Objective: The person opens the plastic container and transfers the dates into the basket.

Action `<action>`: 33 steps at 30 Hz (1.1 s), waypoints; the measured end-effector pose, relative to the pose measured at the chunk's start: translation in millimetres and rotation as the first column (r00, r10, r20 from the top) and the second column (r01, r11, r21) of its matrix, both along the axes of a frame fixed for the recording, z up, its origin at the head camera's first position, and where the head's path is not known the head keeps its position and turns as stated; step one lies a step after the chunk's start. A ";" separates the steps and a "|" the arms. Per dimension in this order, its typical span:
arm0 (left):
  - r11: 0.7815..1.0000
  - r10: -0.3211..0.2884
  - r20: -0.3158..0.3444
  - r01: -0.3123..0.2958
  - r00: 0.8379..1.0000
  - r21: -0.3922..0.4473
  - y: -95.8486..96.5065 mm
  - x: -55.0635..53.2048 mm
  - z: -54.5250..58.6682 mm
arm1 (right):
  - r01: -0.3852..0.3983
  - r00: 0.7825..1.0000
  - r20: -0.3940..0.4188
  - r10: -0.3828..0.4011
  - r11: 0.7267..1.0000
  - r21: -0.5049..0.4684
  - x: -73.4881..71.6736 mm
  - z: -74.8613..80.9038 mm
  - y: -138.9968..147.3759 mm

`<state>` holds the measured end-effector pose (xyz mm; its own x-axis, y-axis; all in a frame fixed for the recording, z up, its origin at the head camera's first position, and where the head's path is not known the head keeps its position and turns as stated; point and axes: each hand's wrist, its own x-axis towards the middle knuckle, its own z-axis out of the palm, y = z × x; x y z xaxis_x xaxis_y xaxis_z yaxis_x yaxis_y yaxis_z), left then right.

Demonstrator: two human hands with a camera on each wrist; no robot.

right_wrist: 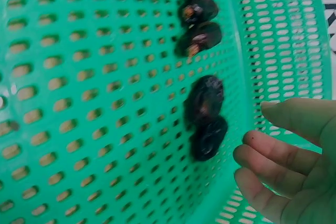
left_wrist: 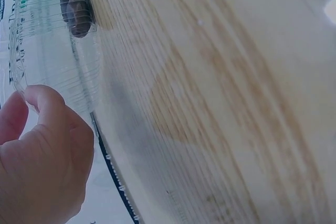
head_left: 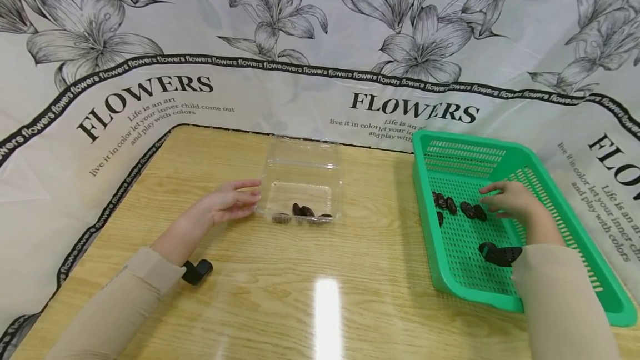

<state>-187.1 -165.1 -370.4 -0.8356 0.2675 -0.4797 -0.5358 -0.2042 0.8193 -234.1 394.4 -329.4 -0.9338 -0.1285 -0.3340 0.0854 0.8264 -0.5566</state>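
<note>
Several dark dates [head_left: 304, 210] lie in a clear plastic box [head_left: 334, 182] with its lid raised at the back. My left hand [head_left: 231, 201] is at the box's left side; in the left wrist view, the thumb and a bent finger [left_wrist: 50, 100] pinch its rim. My right hand [head_left: 512, 204] hovers inside the green basket [head_left: 452, 285], just right of a pair of dates [head_left: 472, 210]. Its fingers [right_wrist: 268, 153] are gently bent and apart, with nothing held between them. More dates [right_wrist: 202, 38] lie farther along the basket floor.
The box and the basket stand apart on a wood-patterned table [head_left: 370, 271]. A flower-printed cloth [head_left: 300, 88] hangs behind it. Black wrist devices show at my left cuff [head_left: 197, 272] and right cuff [head_left: 500, 254]. The basket's walls rise around my right hand.
</note>
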 end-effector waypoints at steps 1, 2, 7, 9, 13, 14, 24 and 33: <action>1.000 0.000 0.002 0.000 1.000 0.000 0.2 -0.2 -0.1 | -0.004 1.000 -0.012 0.004 1.000 0.000 0.1 1.6 -1.1; 1.000 -0.001 0.001 0.001 1.000 0.000 0.5 -0.3 -0.2 | -0.006 1.000 -0.019 0.006 1.000 -0.005 -0.2 3.4 -2.6; 1.000 -0.005 0.000 0.005 1.000 -0.010 0.6 0.0 -1.0 | -0.013 1.000 -0.025 0.012 0.999 -0.053 -5.9 12.1 -16.1; 1.000 -0.007 -0.001 0.007 1.000 -0.008 0.4 0.3 -1.1 | -0.021 1.000 -0.019 0.019 0.997 -0.079 -8.7 17.0 -24.7; 1.000 -0.004 -0.005 0.004 1.000 -0.005 0.4 0.4 -0.6 | -0.050 0.999 -0.012 0.049 0.988 -0.148 -12.9 29.8 -47.3; 1.000 -0.004 -0.006 0.004 1.000 -0.004 0.5 0.4 -0.4 | -0.061 0.998 -0.012 0.059 0.984 -0.165 -13.5 33.4 -53.4; 1.000 0.000 -0.009 0.000 1.000 -0.006 1.2 -0.6 3.1 | -0.116 0.993 -0.047 0.108 0.968 -0.223 -21.0 60.3 -115.9; 1.000 -0.015 -0.014 0.015 1.000 -0.004 1.5 0.2 2.4 | -0.144 0.990 -0.044 0.137 0.949 -0.279 -23.8 69.4 -176.9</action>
